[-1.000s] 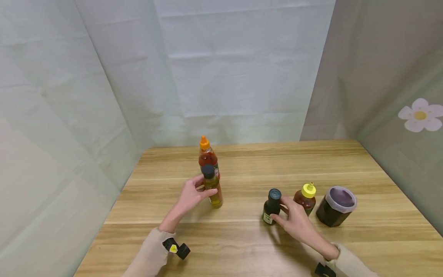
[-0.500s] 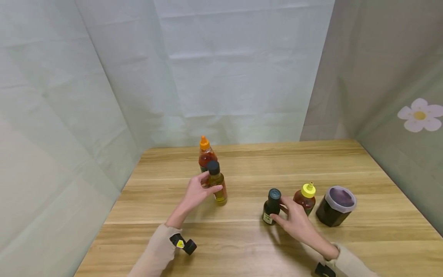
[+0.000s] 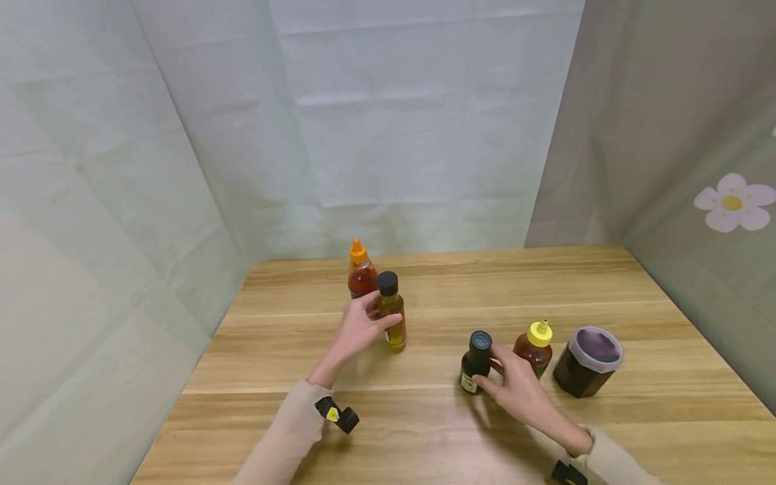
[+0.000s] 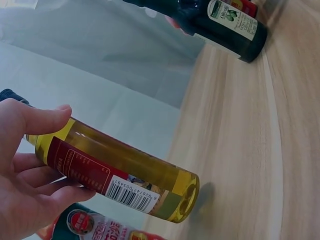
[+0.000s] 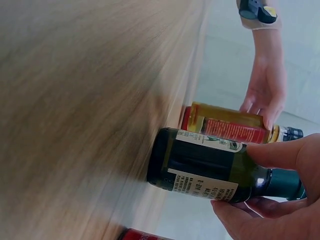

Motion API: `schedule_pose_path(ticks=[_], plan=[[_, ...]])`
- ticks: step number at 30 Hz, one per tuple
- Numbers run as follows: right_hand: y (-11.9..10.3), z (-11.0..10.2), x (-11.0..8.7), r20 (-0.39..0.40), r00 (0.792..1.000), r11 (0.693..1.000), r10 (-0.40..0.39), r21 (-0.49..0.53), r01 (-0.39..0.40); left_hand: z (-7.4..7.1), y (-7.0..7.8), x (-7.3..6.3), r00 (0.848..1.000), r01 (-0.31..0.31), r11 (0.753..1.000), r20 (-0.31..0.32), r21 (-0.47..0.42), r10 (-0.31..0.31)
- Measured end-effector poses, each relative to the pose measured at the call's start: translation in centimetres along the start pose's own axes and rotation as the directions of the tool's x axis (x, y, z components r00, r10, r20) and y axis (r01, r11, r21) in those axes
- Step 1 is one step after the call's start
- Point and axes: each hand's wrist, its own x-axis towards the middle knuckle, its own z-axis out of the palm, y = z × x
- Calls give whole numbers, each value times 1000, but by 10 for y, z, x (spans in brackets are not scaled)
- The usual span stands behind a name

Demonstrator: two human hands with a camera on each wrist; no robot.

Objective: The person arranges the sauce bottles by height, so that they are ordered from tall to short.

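Note:
My left hand [image 3: 356, 329] grips a bottle of yellow oil [image 3: 397, 334] with a black cap, thumb on one side and fingers on the other. Its red label with a barcode faces the left wrist camera, and its base appears slightly above the table. Behind it, partly hidden, stands a red sauce bottle [image 3: 362, 279] with an orange nozzle cap. My right hand [image 3: 520, 389] holds a dark green olive oil bottle [image 5: 205, 162] around its upper body. This bottle is upright at the table. Just behind the right hand is a smaller red squeeze bottle [image 3: 533, 350] with a yellow cap.
At the right stands a dark jar [image 3: 583, 370] with a pale translucent lid. The wooden table [image 3: 424, 431] reaches back to a hanging pale cloth [image 3: 424, 135], and similar cloth closes off both sides.
My left hand has carried the yellow oil bottle rightward and slightly away from me, passing in front of the orange-capped sauce bottle. The right hand and the olive oil bottle have stayed in place.

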Motion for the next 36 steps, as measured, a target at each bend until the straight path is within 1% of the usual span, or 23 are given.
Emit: schedule_pose_path(ticks=[2, 6, 9, 14, 22, 25, 30, 36], plan=[[0, 0, 0, -2, 1000, 1000, -3, 0, 3, 3, 1, 2, 1000, -1, 1000, -8, 9, 1], [1, 0, -1, -5, 1000, 1000, -6, -5, 6, 7, -1, 6, 1000, -26, 999, -13, 24, 26], [1, 1, -1, -2, 1000, 1000, -1, -4, 1, 10, -3, 9, 999, -47, 999, 2, 20, 47], [2, 2, -1, -1, 1000, 1000, -2, -8, 2, 13, -6, 16, 998, -60, 998, 19, 1, 60], [3, 2, 0, -19, 999, 999, -42, -17, 42, 19, -5, 27, 999, -48, 999, 26, -3, 48], [4, 2, 0, -19, 999, 999, -51, -4, 51, 22, -6, 31, 998, -53, 998, 32, 21, 52], [3, 2, 0, -14, 999, 999, -41, 5, 41, 25, -7, 36, 997, -68, 996, 38, 59, 66], [3, 2, -1, -14, 999, 999, -35, 1, 35, 27, -9, 42, 996, -80, 994, 30, 78, 78]])
